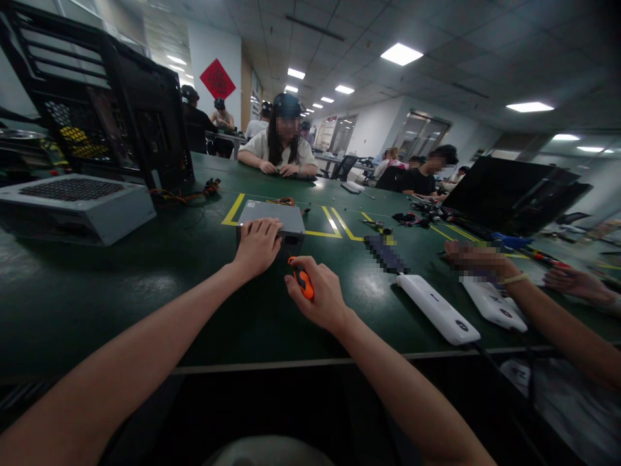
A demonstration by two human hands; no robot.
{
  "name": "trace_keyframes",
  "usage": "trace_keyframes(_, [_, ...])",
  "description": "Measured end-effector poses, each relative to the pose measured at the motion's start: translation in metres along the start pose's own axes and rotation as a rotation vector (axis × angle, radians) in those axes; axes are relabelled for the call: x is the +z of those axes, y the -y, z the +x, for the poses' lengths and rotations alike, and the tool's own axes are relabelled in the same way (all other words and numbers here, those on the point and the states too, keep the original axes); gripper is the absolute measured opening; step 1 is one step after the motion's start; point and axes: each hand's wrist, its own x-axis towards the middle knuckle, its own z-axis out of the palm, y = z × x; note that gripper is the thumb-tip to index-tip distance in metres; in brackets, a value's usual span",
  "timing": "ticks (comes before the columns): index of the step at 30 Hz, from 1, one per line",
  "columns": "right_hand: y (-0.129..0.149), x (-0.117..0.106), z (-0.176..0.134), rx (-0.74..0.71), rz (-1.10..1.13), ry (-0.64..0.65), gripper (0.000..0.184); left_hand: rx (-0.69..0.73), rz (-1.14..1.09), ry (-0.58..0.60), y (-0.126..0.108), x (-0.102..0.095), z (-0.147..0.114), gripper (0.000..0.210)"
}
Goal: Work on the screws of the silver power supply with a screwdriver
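A grey metal power supply box (274,215) lies on the dark green table (145,278) inside yellow tape lines. My left hand (257,244) rests on its near left corner, fingers curled over the top edge. My right hand (317,294) grips a screwdriver with an orange and black handle (301,279). The screwdriver's tip points toward the near face of the box, just right of my left hand; the tip itself is hidden.
An open black computer case (107,97) stands at the back left beside a grey box (72,204). Two white packs (439,307) lie to the right, near a co-worker's arms (533,298). Other people sit across the table. Loose cables (187,193) and tools lie farther back.
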Motion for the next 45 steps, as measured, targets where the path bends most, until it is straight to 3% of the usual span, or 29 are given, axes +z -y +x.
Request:
trace_keyframes(7, [-0.0001,-0.002,0.0009,-0.114,-0.085,0.017,0.015,0.0,0.007,-0.009,0.0009,0.0018,0.0003,0.031])
trace_keyframes(13, [0.0,-0.0002,0.0014,0.009,0.014,-0.027,0.021,0.007,0.038,-0.008,0.0013,0.0031,0.0001,0.031])
trace_keyframes(19, [0.001,-0.0018,0.001,-0.102,-0.085,-0.005,0.014,0.004,0.035,-0.008,0.0011,0.002,0.0001,0.032])
trace_keyframes(25, [0.0007,-0.0003,0.0008,0.02,0.016,-0.043,0.022,0.004,0.036,0.001,0.0012,0.0012,0.0002,0.033])
trace_keyframes(30, [-0.0004,-0.0012,0.0009,-0.091,-0.058,-0.008,0.014,0.004,0.025,-0.001,0.0006,0.0008,0.0003,0.032])
trace_keyframes(36, [0.0008,-0.0007,0.0011,-0.004,-0.003,-0.035,0.021,0.009,0.029,0.005,0.0007,0.001,0.0007,0.033])
trace_keyframes(41, [-0.0003,-0.0003,0.0015,-0.085,-0.069,0.01,0.014,0.0,0.028,0.001,0.0006,0.0013,0.0005,0.032])
trace_keyframes(45, [0.0007,-0.0008,0.0017,-0.042,-0.063,0.007,0.019,-0.003,0.024,-0.006,0.0009,0.001,0.0003,0.032])
